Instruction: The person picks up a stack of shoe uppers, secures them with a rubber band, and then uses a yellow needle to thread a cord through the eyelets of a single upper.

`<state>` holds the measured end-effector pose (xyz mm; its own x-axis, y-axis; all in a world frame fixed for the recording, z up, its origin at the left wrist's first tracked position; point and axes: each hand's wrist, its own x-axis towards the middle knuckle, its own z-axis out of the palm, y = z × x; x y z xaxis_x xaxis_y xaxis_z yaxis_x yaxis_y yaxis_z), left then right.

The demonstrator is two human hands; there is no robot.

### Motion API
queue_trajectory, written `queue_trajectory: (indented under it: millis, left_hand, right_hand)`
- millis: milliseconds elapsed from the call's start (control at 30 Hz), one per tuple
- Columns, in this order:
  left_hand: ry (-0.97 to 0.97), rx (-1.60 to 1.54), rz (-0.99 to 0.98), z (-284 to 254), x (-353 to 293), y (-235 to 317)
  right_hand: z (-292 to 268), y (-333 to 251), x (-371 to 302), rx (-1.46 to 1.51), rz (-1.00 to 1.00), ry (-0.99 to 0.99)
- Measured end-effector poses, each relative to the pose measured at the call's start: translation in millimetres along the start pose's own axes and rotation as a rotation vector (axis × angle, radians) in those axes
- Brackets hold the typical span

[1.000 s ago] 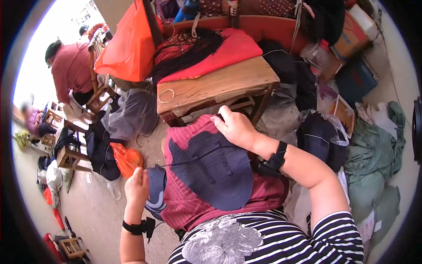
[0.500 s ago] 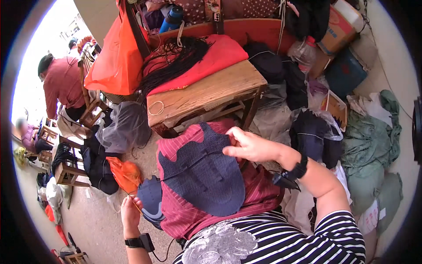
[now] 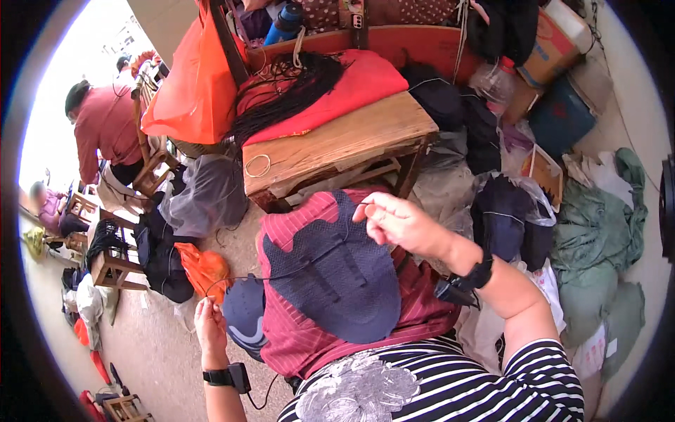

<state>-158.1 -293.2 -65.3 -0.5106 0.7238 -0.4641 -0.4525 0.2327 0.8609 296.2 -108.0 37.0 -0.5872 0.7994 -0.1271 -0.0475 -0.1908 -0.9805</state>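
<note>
A dark navy knitted piece [image 3: 330, 299], shaped like a flat shoe upper, lies across my lap on a red striped cloth [image 3: 295, 352]. Over it runs a thin black cord [image 3: 299, 271]. My left hand [image 3: 211, 323], beside the lap, pinches this cord near its left end. Above the knit's upper right edge, my right hand [image 3: 397, 221] has thumb and forefinger closed on the cord where it rises off the fabric. Several blue-grey pieces [image 3: 245, 309] lie to the left of my lap, partly under the cloth.
Ahead stands a wooden bench [image 3: 337, 151] bearing a red cloth, a bundle of black cords [image 3: 295, 91] and a tan ring. An orange bag [image 3: 190, 91] hangs at its left. Wrapped dark bundles [image 3: 503, 211] and green sacks [image 3: 590, 239] crowd the right. Another person [image 3: 105, 130] bends over at far left.
My right hand has lifted slightly off the knit, pulling a bit of cord up with it. The left hand has risen a little, and the whole view has shifted slightly.
</note>
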Motion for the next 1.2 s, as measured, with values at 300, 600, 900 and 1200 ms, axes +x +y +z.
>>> queue_trajectory:
  millis: [300, 600, 900, 1200]
  left_hand:
    - [0.408, 0.177, 0.203, -120.4, 33.5, -16.2]
    - [0.408, 0.259, 0.157, -80.8, 35.9, -35.5]
    - [0.594, 0.377, 0.406, -121.0, 61.0, -55.3]
    - [0.672, 0.306, 0.365, -114.8, 60.7, -49.5]
  right_hand:
    - [9.2, 14.5, 5.6, -0.095, 0.121, 0.004]
    - [10.0, -3.3, 6.4, -0.212, 0.151, 0.013]
    - [14.0, 6.9, 0.4, -0.044, 0.205, 0.051]
    - [17.9, -9.5, 1.2, 0.012, 0.209, 0.014]
